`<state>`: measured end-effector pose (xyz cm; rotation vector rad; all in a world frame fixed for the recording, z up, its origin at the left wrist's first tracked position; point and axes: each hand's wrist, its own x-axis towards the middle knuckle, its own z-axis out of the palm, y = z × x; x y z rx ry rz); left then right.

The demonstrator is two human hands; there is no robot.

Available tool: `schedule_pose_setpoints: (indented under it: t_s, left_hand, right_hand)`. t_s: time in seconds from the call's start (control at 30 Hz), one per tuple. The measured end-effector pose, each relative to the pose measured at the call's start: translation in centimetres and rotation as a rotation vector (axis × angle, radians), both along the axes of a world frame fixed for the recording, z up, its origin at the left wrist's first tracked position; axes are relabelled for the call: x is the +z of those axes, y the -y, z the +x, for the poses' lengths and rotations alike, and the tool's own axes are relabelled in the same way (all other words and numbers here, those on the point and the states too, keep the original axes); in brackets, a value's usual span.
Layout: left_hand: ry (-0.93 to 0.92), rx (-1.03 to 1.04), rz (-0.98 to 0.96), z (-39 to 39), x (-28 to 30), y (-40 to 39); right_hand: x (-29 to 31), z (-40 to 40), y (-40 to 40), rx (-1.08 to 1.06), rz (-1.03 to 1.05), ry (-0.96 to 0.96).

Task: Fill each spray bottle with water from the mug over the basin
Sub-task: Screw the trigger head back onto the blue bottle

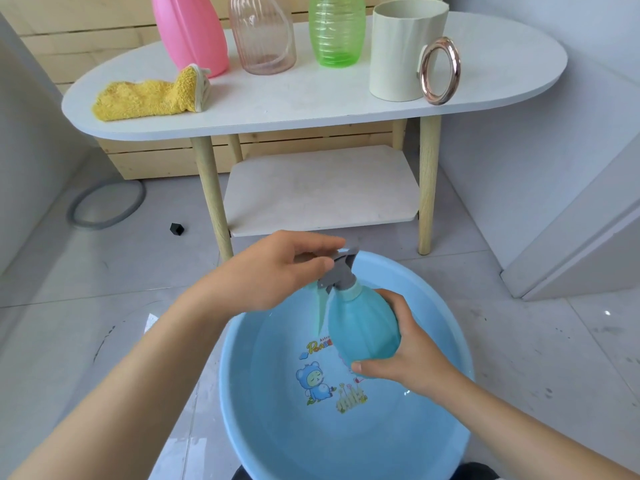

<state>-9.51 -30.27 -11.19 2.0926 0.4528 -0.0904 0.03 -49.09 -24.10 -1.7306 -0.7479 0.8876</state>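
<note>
I see a white oval counter point(311, 109) on pale wooden legs. On its top, from my left, lie a yellow cloth point(152, 97), a pink bottle point(190, 32), a clear ribbed bottle point(263, 36), a green bottle point(337, 29) and a cream mug point(398, 53) with a metallic ring handle. Its lower shelf point(322, 192) is white. On the grey tiled floor point(69, 306) stand the blue basin point(346, 427), a grey hose loop point(104, 206) and a small black cube point(177, 229).
</note>
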Motion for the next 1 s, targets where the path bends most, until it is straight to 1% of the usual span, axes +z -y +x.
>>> schedule_pose_setpoints:
  t_s: [0.13,0.2,0.27,0.33,0.4,0.47,0.5,0.53,0.57,0.6,0.73,0.83,0.93,1.0]
  left_hand:
    - [-0.004,-0.099,0.13,-0.1,0.3,0.0]
    - [0.016,-0.128,0.114,-0.1,0.5,0.2]
    - [0.02,-0.104,0.078,0.0,0.7,0.3]
    - [-0.016,-0.047,0.121,0.2,0.6,0.4]
    - [-0.119,0.002,0.32,0.8,0.5,1.3]
    - [-0.214,0.053,0.588,1.7,0.1,2.5]
    - [-0.231,0.06,0.734,2.0,-0.3,3.0]
    - [-0.212,0.059,0.863,2.4,-0.6,3.3]
    - [-0.174,0.056,0.949,2.7,-0.8,3.1]
    - [-0.125,0.057,0.982,2.9,-0.7,2.7]
    - [-0.003,0.035,0.894,2.8,-0.7,1.0]
    - [0.067,0.015,0.865,2.6,-1.0,0.6]
    - [0.102,-0.021,0.824,2.5,-0.8,0.2]
    - [0.095,-0.057,0.811,2.4,-0.6,-0.1]
  right_hand:
    - [-0.6,0.3,0.1,0.007,-0.021,0.055]
    - [-0.7,0.3,0.2,0.015,-0.034,0.063]
    - [-0.7,0.1,0.3,0.013,-0.046,0.069]
    - [-0.6,-0.1,0.2,-0.006,-0.046,0.083]
    - [-0.2,-0.5,-0.3,-0.04,-0.05,0.103]
    - [0.1,-0.9,-0.8,-0.078,-0.047,0.136]
    - [0.3,-1.1,-1.1,-0.093,-0.05,0.147]
    - [0.5,-1.2,-1.3,-0.105,-0.056,0.146]
    - [0.9,-1.4,-1.5,-0.11,-0.06,0.135]
    - [1.1,-1.3,-1.6,-0.107,-0.059,0.118]
    - [2.5,-0.2,-1.6,-0.036,-0.054,0.068]
    - [2.9,0.3,-1.6,0.014,-0.08,0.018]
    - [2.9,0.4,-1.6,0.069,-0.095,-0.073]
    - [2.9,0.4,-1.6,0.093,-0.093,-0.1]
